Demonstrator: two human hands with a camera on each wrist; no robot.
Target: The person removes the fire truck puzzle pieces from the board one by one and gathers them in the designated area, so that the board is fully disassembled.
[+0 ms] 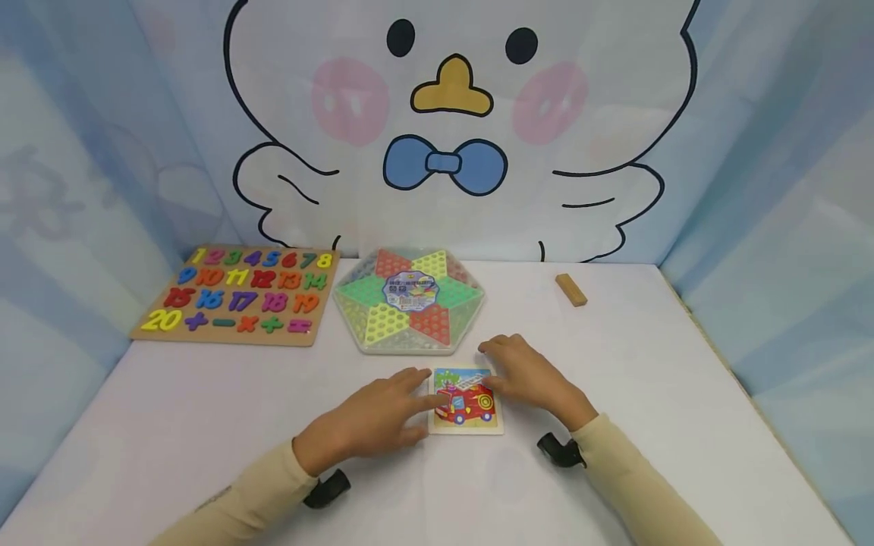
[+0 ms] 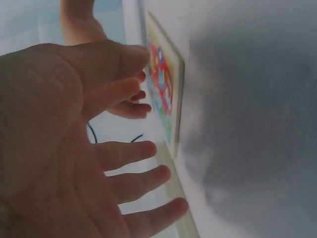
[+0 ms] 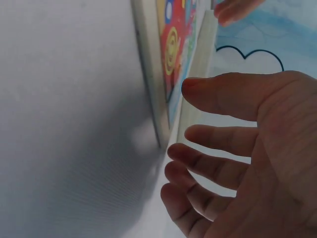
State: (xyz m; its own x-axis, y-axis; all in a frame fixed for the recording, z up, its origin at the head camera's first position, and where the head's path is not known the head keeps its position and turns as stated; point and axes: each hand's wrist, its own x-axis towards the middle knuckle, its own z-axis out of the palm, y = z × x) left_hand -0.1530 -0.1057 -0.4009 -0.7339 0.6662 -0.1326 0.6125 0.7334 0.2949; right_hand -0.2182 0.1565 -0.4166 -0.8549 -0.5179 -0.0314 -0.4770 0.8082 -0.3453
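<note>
A small square picture puzzle (image 1: 466, 413) showing a red fire truck lies flat on the white table, its pale frame seen nearly edge-on in both wrist views. My left hand (image 1: 375, 417) hovers at its left side with spread fingers, one of them overlapping the picture in the head view. Over the upper right corner is my right hand (image 1: 529, 375), its fingers loosely bent and its thumb close to the puzzle's edge. Between the fingers of the left hand (image 2: 64, 129) there is nothing, and the right palm (image 3: 257, 163) holds nothing either.
Behind the puzzle lies a hexagonal board game (image 1: 410, 334) under clear plastic. A wooden number board (image 1: 225, 338) with coloured digits sits at the back left. One small wooden block (image 1: 571, 290) rests at the back right. Printed curtains (image 1: 451, 220) enclose the table.
</note>
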